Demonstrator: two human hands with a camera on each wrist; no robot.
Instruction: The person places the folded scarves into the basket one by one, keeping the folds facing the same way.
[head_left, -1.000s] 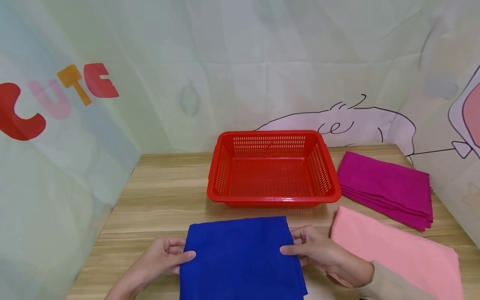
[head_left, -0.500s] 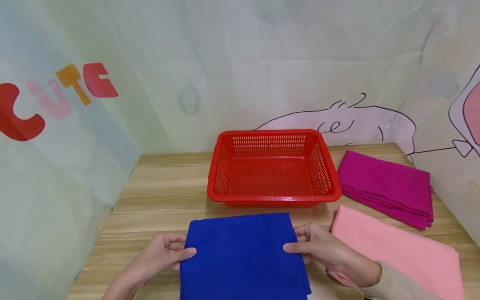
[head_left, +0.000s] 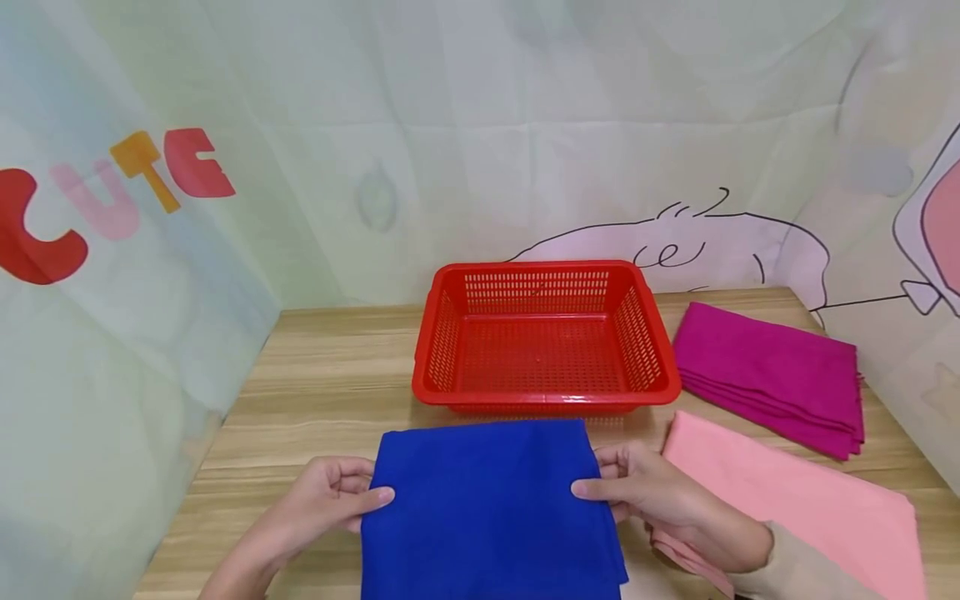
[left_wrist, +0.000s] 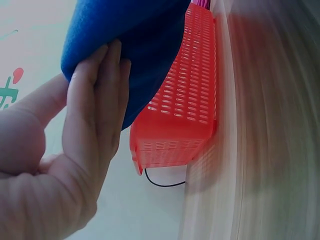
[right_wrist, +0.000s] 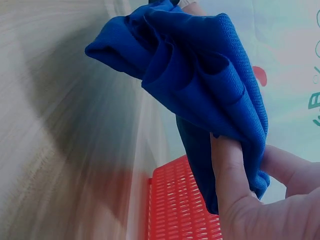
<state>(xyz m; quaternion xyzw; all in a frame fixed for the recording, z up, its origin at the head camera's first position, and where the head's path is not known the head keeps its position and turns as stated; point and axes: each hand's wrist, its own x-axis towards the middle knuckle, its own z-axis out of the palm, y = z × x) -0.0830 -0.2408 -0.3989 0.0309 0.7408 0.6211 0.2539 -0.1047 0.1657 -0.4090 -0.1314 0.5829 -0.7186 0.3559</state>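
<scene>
A folded blue cloth (head_left: 491,508) is held flat between both hands, in front of the red basket. My left hand (head_left: 322,508) pinches its left edge, thumb on top and fingers beneath. At the opposite edge my right hand (head_left: 645,492) grips it the same way. The right wrist view shows several folded layers of the blue cloth (right_wrist: 200,75) hanging between thumb and fingers, raised over the table. In the left wrist view the fingers (left_wrist: 95,100) lie along the underside of the cloth.
An empty red plastic basket (head_left: 547,398) stands at the back middle of the wooden table (head_left: 322,367). On the right lie a folded magenta cloth (head_left: 772,371) and a folded pink cloth (head_left: 795,500). A printed fabric backdrop (head_left: 375,125) rises behind the table.
Both hands have carried the blue cloth slightly forward, toward the basket. The right hand has also shifted a little to the right. Basket and other cloths stay put.
</scene>
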